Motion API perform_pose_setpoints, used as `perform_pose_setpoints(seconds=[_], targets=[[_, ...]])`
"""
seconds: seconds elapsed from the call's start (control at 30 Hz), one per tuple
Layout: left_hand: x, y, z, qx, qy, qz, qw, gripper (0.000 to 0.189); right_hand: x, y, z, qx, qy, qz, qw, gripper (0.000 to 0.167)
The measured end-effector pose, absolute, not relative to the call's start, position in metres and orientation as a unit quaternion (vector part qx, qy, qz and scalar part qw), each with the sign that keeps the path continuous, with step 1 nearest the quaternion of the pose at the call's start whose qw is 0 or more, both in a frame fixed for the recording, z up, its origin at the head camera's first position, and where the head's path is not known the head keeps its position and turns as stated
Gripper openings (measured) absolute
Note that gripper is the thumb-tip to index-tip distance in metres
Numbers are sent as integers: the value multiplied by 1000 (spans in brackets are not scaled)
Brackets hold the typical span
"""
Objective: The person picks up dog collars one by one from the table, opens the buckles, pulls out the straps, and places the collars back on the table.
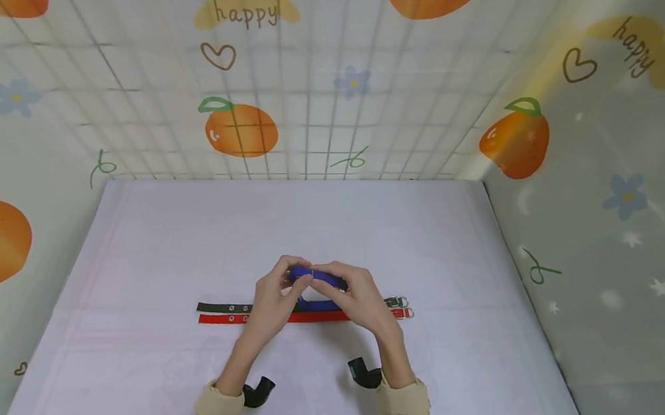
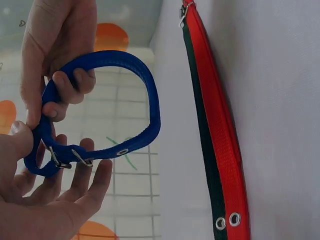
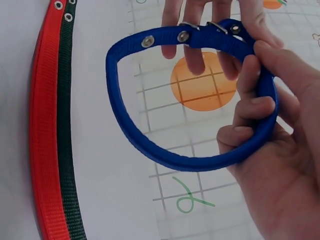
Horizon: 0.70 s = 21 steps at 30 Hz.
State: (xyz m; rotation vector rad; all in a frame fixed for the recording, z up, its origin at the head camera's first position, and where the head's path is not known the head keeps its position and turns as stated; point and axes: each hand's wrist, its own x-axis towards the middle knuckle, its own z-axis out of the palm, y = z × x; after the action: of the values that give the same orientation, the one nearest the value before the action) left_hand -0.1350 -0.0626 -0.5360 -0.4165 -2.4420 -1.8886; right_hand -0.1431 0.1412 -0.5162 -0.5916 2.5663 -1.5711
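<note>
Both hands hold a blue pet collar (image 2: 155, 100), bent into a loop with its strap through the metal buckle (image 2: 60, 157). My left hand (image 1: 274, 300) pinches the strap near the buckle, its other fingers spread behind the metal parts. My right hand (image 1: 357, 292) curls its fingers round the band, with thumb and forefinger close to the buckle end in the right wrist view. Beneath the hands, a red collar (image 1: 319, 316) and a dark green collar (image 1: 212, 307) lie straight and side by side, partly covered by hands and blue collar.
A white sheet (image 1: 285, 212) covers the table. Behind it stands a wire grid (image 1: 312, 116) under a fruit-printed curtain, which also hangs on both sides. Near the wrists are two black curved pieces (image 1: 260, 393).
</note>
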Motion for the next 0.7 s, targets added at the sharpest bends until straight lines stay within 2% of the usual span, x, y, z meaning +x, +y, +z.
perform_pose_setpoints(seconds=[0.13, 0.4, 0.7], targets=[[-135, -60, -537, -126, -782, -610, 32, 23, -142, 141, -516, -189, 836, -514, 35, 30], [-134, -62, -537, -109, -749, -653, 27, 21, -142, 141, -519, -192, 827, -528, 26, 30], [-134, -68, -536, -83, -663, -744, -26, 30, -142, 141, -521, -187, 822, -537, 6, 28]])
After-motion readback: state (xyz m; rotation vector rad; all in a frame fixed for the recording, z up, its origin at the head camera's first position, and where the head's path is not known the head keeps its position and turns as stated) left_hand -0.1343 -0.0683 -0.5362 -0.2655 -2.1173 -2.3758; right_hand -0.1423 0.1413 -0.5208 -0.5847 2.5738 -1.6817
